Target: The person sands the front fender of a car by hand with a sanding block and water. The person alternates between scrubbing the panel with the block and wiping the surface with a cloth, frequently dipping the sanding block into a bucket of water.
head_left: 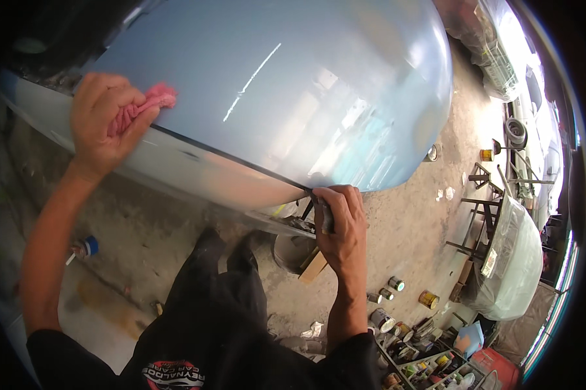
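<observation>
A blue-grey car hood, glossy with a few dull tan patches, fills the upper middle. Along its near edge runs a dark gap, with the car's pale fender below it. My left hand is closed round a crumpled pink cloth at the hood's left part, over that edge. At the near right corner of the hood, my right hand has its fingers bent around a small dark grey pad. What the pad is exactly does not show, and its far side is hidden by the fingers.
A round bucket and a wooden piece are under the corner. Several paint cans and a crowded rack stand lower right. Farther right are a plastic-wrapped car part on a dark stand and a small stool.
</observation>
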`<state>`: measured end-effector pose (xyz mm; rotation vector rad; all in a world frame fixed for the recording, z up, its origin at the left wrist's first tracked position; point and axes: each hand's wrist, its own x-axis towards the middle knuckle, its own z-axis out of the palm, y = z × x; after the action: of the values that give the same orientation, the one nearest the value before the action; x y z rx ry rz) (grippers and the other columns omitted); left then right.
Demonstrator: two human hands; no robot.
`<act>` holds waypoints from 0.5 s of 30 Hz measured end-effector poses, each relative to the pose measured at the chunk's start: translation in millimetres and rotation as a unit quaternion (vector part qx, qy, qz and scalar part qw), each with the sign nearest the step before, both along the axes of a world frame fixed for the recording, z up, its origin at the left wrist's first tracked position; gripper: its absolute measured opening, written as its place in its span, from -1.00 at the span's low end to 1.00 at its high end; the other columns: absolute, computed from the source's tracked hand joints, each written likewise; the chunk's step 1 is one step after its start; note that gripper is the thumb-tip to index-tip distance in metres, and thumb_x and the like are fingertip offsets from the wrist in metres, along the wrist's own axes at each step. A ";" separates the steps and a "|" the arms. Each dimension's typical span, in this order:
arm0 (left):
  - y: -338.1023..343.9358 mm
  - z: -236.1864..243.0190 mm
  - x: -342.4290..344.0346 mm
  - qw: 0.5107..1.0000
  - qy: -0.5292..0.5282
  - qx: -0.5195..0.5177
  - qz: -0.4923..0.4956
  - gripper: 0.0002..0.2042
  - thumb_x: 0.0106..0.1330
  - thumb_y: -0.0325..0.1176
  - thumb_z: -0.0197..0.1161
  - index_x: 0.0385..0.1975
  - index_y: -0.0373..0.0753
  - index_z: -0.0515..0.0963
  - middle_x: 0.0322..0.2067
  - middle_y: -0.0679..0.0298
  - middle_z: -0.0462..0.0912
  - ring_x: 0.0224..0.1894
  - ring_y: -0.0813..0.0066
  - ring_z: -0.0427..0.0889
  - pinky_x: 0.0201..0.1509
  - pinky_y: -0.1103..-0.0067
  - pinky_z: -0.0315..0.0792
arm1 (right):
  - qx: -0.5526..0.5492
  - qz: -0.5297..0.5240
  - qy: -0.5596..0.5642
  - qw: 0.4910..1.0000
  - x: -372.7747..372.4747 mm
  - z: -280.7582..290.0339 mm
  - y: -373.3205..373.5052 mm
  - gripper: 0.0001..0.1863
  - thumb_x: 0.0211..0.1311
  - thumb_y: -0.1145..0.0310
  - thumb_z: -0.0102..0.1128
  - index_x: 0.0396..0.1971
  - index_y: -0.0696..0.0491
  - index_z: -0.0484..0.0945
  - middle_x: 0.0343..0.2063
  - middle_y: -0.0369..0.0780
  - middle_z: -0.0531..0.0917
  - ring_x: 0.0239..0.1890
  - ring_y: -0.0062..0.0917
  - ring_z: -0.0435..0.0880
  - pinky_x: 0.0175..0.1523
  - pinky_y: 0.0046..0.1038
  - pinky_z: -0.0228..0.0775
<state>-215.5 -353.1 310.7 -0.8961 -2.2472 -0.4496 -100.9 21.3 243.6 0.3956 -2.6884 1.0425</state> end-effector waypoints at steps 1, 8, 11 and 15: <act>0.2 0.2 1.3 1.000 -0.005 -0.002 0.005 -0.76 0.09 -0.48 0.62 -0.34 -0.22 0.64 -0.33 0.26 0.61 -0.27 0.26 0.53 -0.22 0.42 0.40 | 0.013 0.009 0.002 1.000 -3.3 2.4 0.6 -0.59 0.11 0.71 0.27 -0.03 0.07 0.59 -0.21 -0.13 0.64 -0.12 -0.13 0.64 -0.04 -0.17 0.53; 0.9 3.5 2.8 1.000 -0.015 -0.007 0.022 -0.74 0.05 -0.42 0.65 -0.35 -0.19 0.66 -0.33 0.29 0.60 -0.28 0.29 0.52 -0.21 0.43 0.40 | 0.027 0.054 0.027 0.998 -5.3 7.5 -0.7 -0.65 0.11 0.72 0.37 -0.08 0.14 0.65 -0.19 -0.11 0.67 -0.19 -0.18 0.71 -0.13 -0.24 0.60; 4.5 3.9 2.7 1.000 -0.014 -0.002 0.024 -0.74 0.04 -0.41 0.66 -0.36 -0.17 0.65 -0.35 0.30 0.59 -0.30 0.29 0.52 -0.23 0.43 0.39 | 0.063 0.050 0.038 0.996 -6.2 9.5 -4.7 -0.60 0.01 0.73 0.39 -0.09 0.14 0.66 -0.19 -0.11 0.67 -0.19 -0.17 0.72 -0.13 -0.23 0.61; 5.7 1.3 3.1 1.000 -0.011 0.002 0.025 -0.74 0.04 -0.40 0.66 -0.37 -0.16 0.65 -0.35 0.30 0.58 -0.31 0.29 0.50 -0.25 0.43 0.37 | 0.074 0.060 0.015 0.995 -7.2 16.9 -11.1 -0.54 -0.08 0.71 0.40 -0.07 0.14 0.66 -0.18 -0.11 0.67 -0.18 -0.18 0.73 -0.13 -0.23 0.61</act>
<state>-212.4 -347.4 312.0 -0.8354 -2.2823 -0.4425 -108.1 10.2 260.5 0.6034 -2.7527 0.8610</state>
